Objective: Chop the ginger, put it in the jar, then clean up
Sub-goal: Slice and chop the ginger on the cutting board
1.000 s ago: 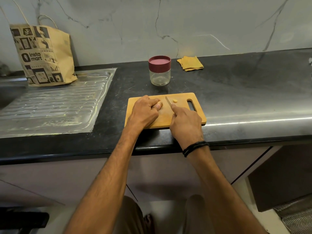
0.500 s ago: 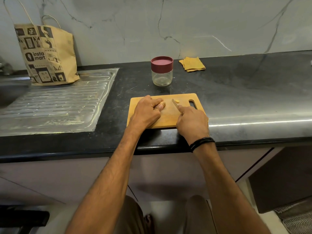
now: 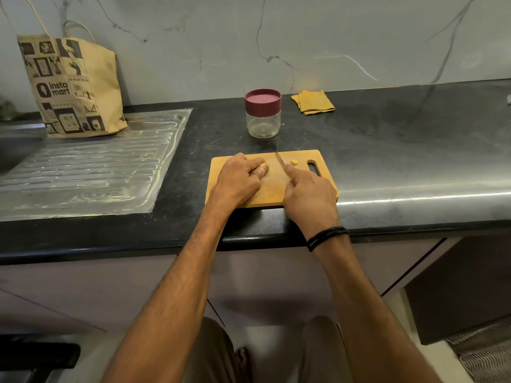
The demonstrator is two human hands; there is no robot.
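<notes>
On the board (image 3: 272,189), the right hand (image 3: 308,193) gripping the knife (image 3: 281,163) has swung back beside the ginger (image 3: 264,168) pinned by the left hand (image 3: 237,179), apparently for another cut.

Both forearms reach forward, left hand (image 3: 237,180) curled knuckles-up, right hand (image 3: 309,195) fisted with forefinger extended.

— What stands behind the tabletop (image 3: 401,139)?

— A pale grey marble wall (image 3: 304,37) with dark veins, dimly lit. The tabletop itself is black and polished, and light gleams along its near right edge.

— And on the left?

— A ribbed steel draining board (image 3: 91,167) is set into it, with a printed paper bag (image 3: 72,89) standing at its far end against the wall.

— Below?

— Greyish cabinet fronts (image 3: 83,294), a light floor (image 3: 276,341), and a ridged mat (image 3: 486,360) at the near right.
</notes>
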